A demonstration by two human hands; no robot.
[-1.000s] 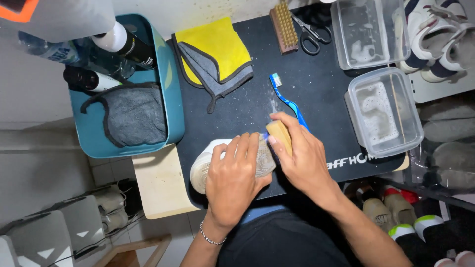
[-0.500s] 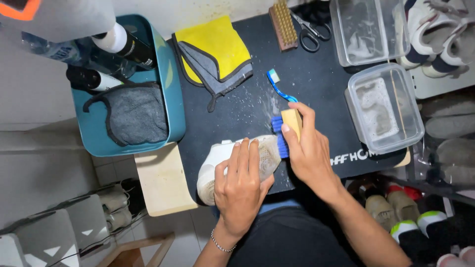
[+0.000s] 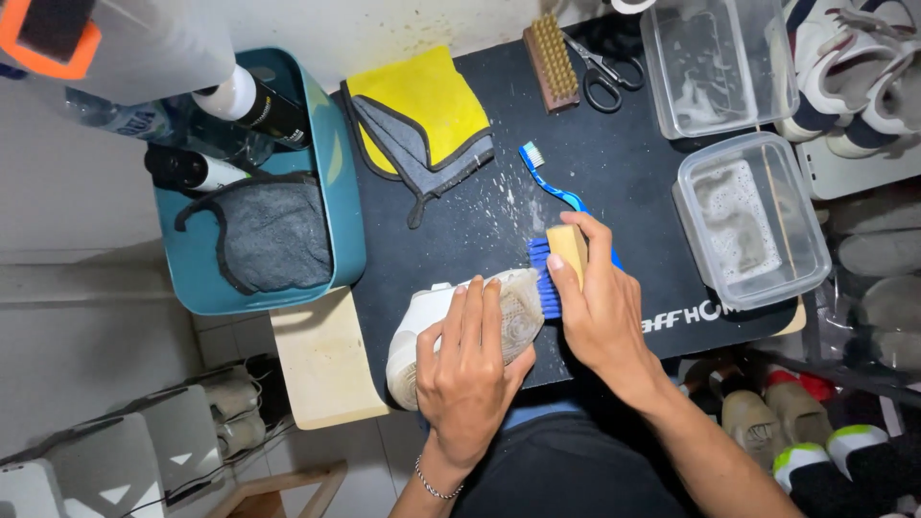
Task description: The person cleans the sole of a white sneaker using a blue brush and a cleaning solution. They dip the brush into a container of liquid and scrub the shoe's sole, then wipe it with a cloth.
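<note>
A white sneaker (image 3: 427,326) lies sole-up on the black mat (image 3: 480,206), near its front edge. My left hand (image 3: 467,369) lies over the sole and grips the shoe. My right hand (image 3: 602,312) holds a wooden brush with blue bristles (image 3: 558,269), its bristles against the sole's right end. A blue toothbrush (image 3: 549,180) lies on the mat just beyond my right hand.
A teal bin (image 3: 341,201) at left holds a grey cloth and bottles. A yellow and grey cloth (image 3: 422,120), a wooden brush (image 3: 551,59) and scissors (image 3: 597,72) lie at the back. Two clear plastic containers (image 3: 753,221) with soapy water stand right. Shoes crowd the right edge.
My right hand has slid the brush off the sole to its right end, bristles now showing. The shoe and my left hand have shifted slightly left.
</note>
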